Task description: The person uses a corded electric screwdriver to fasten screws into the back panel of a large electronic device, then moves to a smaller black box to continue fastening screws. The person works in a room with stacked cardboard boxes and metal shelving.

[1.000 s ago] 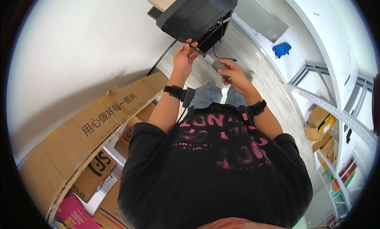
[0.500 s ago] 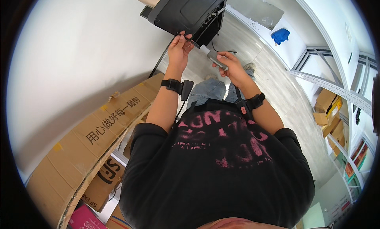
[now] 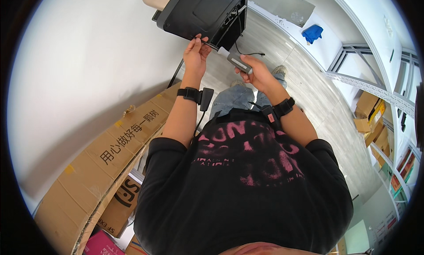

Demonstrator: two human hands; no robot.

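Note:
My right hand [image 3: 260,73] is closed around the grey handle of an electric screwdriver [image 3: 238,63] with a white collar. Its long dark shaft points up and left, toward the lower edge of a black machine casing [image 3: 198,12]. Near the shaft's far end, my left hand [image 3: 196,56] pinches with thumb and fingertips, close against that edge. The tip itself is hidden by these fingers. On the casing's right side, an open face shows cables and metal parts.
A long cardboard box [image 3: 101,166] leans along the white wall at left. A black cable [image 3: 240,45] hangs from the machine to the floor. A blue cloth-like item [image 3: 312,34] lies on a white ledge at right, beyond which shelves hold cardboard boxes [image 3: 366,109].
The screwdriver and both hands have shifted slightly left. The casing also appears further left and up in the picture. My grips look much the same.

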